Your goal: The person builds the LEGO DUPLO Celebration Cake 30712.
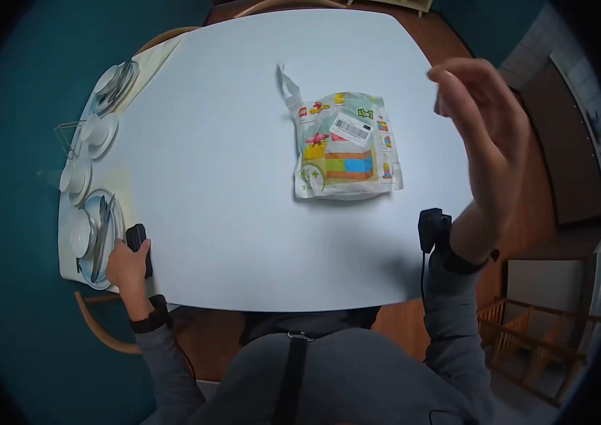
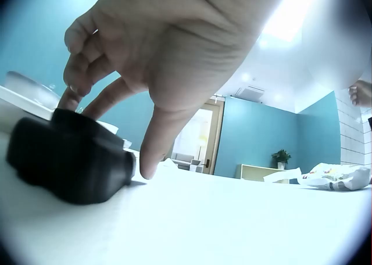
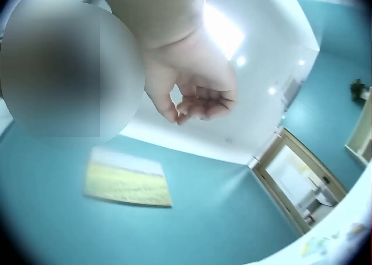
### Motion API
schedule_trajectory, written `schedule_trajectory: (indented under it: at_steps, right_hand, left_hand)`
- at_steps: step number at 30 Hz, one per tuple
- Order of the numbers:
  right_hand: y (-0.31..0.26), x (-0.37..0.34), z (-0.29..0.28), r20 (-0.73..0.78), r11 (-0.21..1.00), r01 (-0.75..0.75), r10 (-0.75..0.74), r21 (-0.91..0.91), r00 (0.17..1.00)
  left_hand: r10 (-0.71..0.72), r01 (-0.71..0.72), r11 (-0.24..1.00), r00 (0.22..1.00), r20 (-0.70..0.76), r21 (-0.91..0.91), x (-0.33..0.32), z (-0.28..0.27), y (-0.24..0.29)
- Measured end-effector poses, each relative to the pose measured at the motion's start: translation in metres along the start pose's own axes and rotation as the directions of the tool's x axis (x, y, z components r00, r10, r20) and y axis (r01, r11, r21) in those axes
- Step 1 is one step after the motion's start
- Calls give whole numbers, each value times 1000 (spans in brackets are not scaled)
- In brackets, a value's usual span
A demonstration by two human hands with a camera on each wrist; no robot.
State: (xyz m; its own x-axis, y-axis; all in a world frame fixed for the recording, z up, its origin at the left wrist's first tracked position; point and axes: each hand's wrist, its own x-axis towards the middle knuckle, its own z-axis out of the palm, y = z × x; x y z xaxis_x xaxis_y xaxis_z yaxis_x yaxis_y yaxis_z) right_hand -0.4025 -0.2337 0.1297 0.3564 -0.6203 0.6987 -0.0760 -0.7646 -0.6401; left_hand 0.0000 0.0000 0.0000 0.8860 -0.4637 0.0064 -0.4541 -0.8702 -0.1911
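Observation:
At the table's near-left part, my left hand (image 1: 127,269) is on a black device (image 1: 136,241). In the left wrist view the fingers of my left hand (image 2: 139,102) reach behind the black device (image 2: 70,157), and the thumb comes down beside its right end. My right hand (image 1: 495,134) is raised beyond the table's right edge, loosely curled around empty space. The right wrist view shows that hand (image 3: 195,79) with thumb and fingertips close together, holding nothing. A plastic bag (image 1: 346,147) with colourful block pictures and a white label lies flat right of the middle.
White cups (image 1: 95,131), plates and cutlery stand on a cream cloth (image 1: 152,67) along the left edge of the white table (image 1: 215,170). A torn strip sticks up from the bag's upper left corner. Wooden chairs (image 1: 105,340) stand around the table.

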Motion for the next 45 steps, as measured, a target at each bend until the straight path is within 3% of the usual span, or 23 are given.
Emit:
schedule_trajectory:
  at_steps: [2, 4, 6, 8, 9, 10, 14, 16, 17, 19, 20, 23, 24, 26, 30, 32, 33, 34, 35, 36, 38, 40, 45]
  right_hand:
    - [33, 3, 5, 35, 992, -122, 124, -36, 992]
    - [69, -2, 14, 16, 968, -250, 250, 24, 968]
    - [94, -10, 18, 102, 816, -516, 508, 261, 855]
    - [102, -21, 23, 89, 693, -536, 570, 482, 817]
    - [97, -23, 27, 101, 659, -540, 581, 524, 807]
    - [94, -25, 30, 89, 665, -537, 583, 520, 808]
    - [79, -39, 49, 37, 721, -557, 597, 411, 801]
    - [70, -59, 51, 51, 698, -636, 660, 330, 750]
    - [71, -70, 49, 39, 676, -650, 683, 347, 730]
    - [69, -85, 38, 44, 652, -649, 691, 391, 721]
    - [67, -91, 36, 48, 632, -638, 693, 441, 720]
    - [64, -94, 30, -40, 630, -547, 675, 550, 737]
    - [62, -89, 29, -68, 621, -509, 671, 596, 738]
    - [66, -80, 31, -101, 624, -484, 670, 613, 736]
    - [70, -73, 34, -148, 569, -367, 663, 736, 733]
    - [78, -76, 33, -95, 344, -289, 773, 894, 627]
    - [75, -87, 39, -44, 237, -244, 796, 940, 604]
    - [82, -89, 37, -40, 233, -248, 799, 940, 600]
    - [92, -91, 35, 38, 77, -175, 819, 981, 572]
    - [101, -93, 34, 120, -81, -94, 826, 992, 551]
    - [116, -95, 31, 177, -163, -74, 827, 984, 534]
    - [128, -95, 32, 325, -367, -21, 794, 930, 514]
    - [132, -115, 24, 475, -481, -185, 601, 857, 643]
  left_hand:
    - [24, -23, 998, 1000, -18, 51, 7, 1, 7]
    - [158, -191, 980, 926, -342, -63, 16, 0, 15]
    - [229, -396, 800, 896, -380, -451, 24, -27, 47]
    - [229, -468, 533, 882, -413, -705, 10, -69, 92]
    - [249, -546, 457, 837, -488, -703, 3, -86, 109]
    - [261, -618, 377, 786, -561, -690, -5, -99, 130]
    - [544, -710, 213, 657, -523, -671, -53, -111, 199]
    - [657, -633, 40, 600, -457, -773, -80, -90, 212]
    - [660, -627, 39, 600, -451, -778, -87, -83, 210]
    - [737, -226, -294, 565, -371, -929, -98, -71, 203]
    - [740, -219, -287, 567, -361, -933, -96, -67, 201]
    - [674, 297, -585, 695, -249, -755, -90, -64, 190]
    - [673, 296, -583, 697, -246, -756, -83, -62, 191]
    - [666, 472, -688, 712, -222, -551, -64, -59, 192]
    - [685, 579, -713, 697, -214, -396, -47, -45, 190]
    - [707, 630, -698, 683, -184, -341, -43, -36, 188]
    - [727, 675, -681, 667, -160, -284, -44, -24, 177]
    - [727, 675, -681, 669, -154, -284, -41, -18, 177]
    - [766, 746, -643, 628, -135, -175, -36, -13, 178]
    - [802, 802, -594, 584, -124, -64, -31, -8, 179]
    - [800, 806, -592, 588, -121, 2, -24, -3, 179]
    - [797, 806, -588, 592, -121, 70, -18, 0, 178]
    - [778, 769, -546, 613, -138, 333, -35, 22, 171]
